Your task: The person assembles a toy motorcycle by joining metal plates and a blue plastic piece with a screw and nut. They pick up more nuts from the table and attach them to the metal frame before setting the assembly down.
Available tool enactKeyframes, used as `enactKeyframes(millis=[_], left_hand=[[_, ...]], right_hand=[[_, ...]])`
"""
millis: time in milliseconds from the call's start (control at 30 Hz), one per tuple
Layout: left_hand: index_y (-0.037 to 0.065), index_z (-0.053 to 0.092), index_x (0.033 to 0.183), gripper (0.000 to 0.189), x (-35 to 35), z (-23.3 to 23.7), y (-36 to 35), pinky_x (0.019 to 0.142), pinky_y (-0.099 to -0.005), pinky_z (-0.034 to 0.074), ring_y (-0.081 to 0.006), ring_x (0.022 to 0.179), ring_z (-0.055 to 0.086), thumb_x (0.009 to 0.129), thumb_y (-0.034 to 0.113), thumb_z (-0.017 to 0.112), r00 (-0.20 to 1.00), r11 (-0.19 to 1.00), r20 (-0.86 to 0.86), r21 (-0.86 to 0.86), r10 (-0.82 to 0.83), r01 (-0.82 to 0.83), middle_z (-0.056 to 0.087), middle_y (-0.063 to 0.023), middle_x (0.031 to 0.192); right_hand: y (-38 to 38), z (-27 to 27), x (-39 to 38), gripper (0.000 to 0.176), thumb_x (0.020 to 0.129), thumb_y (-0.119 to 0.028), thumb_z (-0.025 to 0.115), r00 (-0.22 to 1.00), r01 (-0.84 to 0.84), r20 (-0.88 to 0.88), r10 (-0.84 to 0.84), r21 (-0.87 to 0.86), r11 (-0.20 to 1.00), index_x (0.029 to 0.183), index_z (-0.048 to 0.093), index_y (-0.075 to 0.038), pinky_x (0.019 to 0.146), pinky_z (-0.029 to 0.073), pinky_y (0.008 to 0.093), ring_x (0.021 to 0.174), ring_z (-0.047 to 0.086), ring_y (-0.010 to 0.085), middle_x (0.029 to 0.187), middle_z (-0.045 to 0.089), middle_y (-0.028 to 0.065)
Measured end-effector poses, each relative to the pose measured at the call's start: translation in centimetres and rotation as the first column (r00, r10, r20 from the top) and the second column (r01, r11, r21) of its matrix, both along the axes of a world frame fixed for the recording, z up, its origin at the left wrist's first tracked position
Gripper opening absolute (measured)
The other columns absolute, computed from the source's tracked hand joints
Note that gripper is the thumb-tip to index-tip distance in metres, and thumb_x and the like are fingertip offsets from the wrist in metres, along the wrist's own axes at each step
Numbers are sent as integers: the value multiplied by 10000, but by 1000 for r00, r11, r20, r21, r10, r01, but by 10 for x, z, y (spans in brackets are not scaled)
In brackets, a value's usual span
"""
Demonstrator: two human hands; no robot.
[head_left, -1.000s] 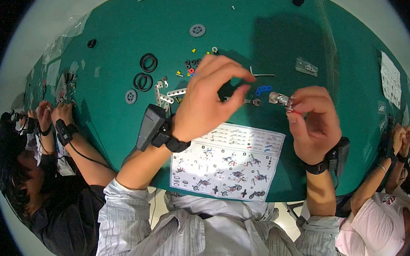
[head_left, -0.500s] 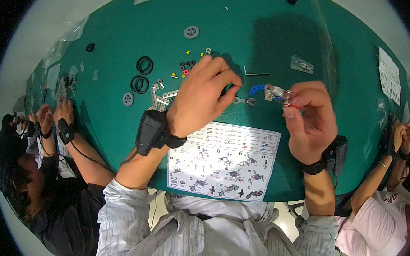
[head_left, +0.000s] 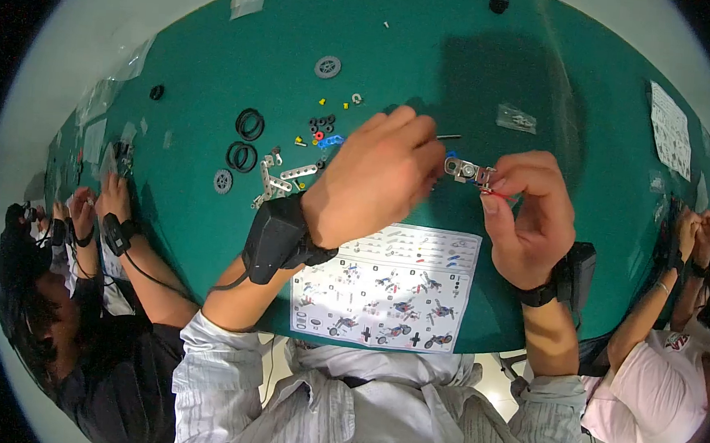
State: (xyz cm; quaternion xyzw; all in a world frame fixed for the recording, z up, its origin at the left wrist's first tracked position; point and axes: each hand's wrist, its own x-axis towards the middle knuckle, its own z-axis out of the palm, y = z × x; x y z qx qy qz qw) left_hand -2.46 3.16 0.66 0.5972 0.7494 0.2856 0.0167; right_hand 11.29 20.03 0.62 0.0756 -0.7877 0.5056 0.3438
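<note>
A small metal assembly (head_left: 468, 171) is held above the table (head_left: 218, 64), between the person's two hands and on the far side of a printed sheet (head_left: 386, 306). The right hand (head_left: 536, 222) has its thumb and forefinger pinched together on the assembly's right end, where a bit of red shows, the other fingers curled in. The left hand (head_left: 379, 178) is just beside the other end, back up and fingers bent; its fingertips are hidden, so whether it grips anything cannot be told. A bit of blue (too small to identify) shows between that hand and the assembly. A thin rod (head_left: 450, 136) pokes out just beyond the left hand. To the left lie a blue piece (head_left: 330, 141), small black rings (head_left: 322, 124) and perforated metal strips (head_left: 297, 171); farther left are larger black rings (head_left: 248, 123) and a small grey wheel (head_left: 223, 181). A larger grey wheel (head_left: 327, 67) lies on the far side, and a clear packet (head_left: 517, 118) at far right. Other people sit at both sides, a black sleeve (head_left: 151, 364) on the left and a pink shirt (head_left: 647, 398) on the right.
</note>
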Motion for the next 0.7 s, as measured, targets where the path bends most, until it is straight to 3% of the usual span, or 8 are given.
enactKeyframes(millis=[500,600,700], left_hand=[[56,654,925,190,7,-1,5,760,-405,435,-307,915,534,762,109,736,997,992,-62,-126,-36,28,566,-107,961],[38,646,904,217,6,-2,5,766,-397,433,-300,922,534,728,121,741,997,994,-69,-102,-41,34,563,-103,969],[59,648,853,95,8,4,6,815,-364,413,-253,992,534,810,142,662,977,983,-189,-170,-102,70,583,-92,980]], right_hand=[[-1,2,2,244,787,91,742,1000,-7,18,7,-3,1000,969,622,-17,655,497,267,762,605,161,965,656,130],[1,5,0,279,747,68,780,1000,4,-11,-2,118,993,960,637,-41,644,511,287,758,631,199,946,670,109],[2,8,1,332,685,3,838,996,5,-82,20,299,954,950,654,-78,629,530,323,766,660,261,913,684,79]])
